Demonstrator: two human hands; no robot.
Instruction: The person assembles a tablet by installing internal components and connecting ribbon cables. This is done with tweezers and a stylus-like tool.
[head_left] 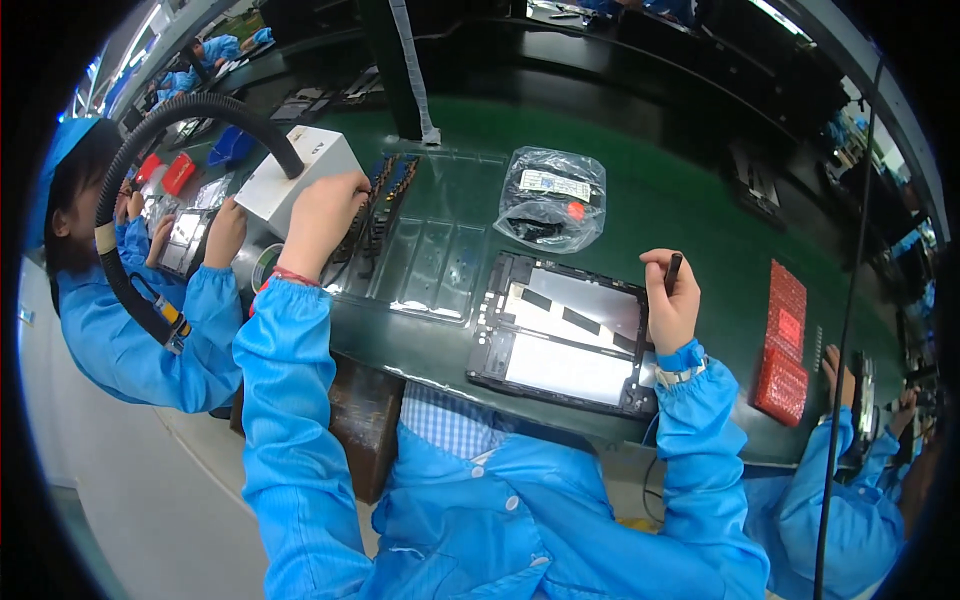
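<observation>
Blue smock sleeves, checked collar

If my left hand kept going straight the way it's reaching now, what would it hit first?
Probably the white box with the black hose on it: your left hand already lies against its near side. Past it I cannot tell the depth.

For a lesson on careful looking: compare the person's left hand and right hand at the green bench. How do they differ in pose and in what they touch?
The left hand reaches far out to the white box; the right hand stays nearer, above the open tablet frame. The left hand lies against the box's side; the right hand pinches a thin dark stylus upright. Both wear blue sleeves.
</observation>
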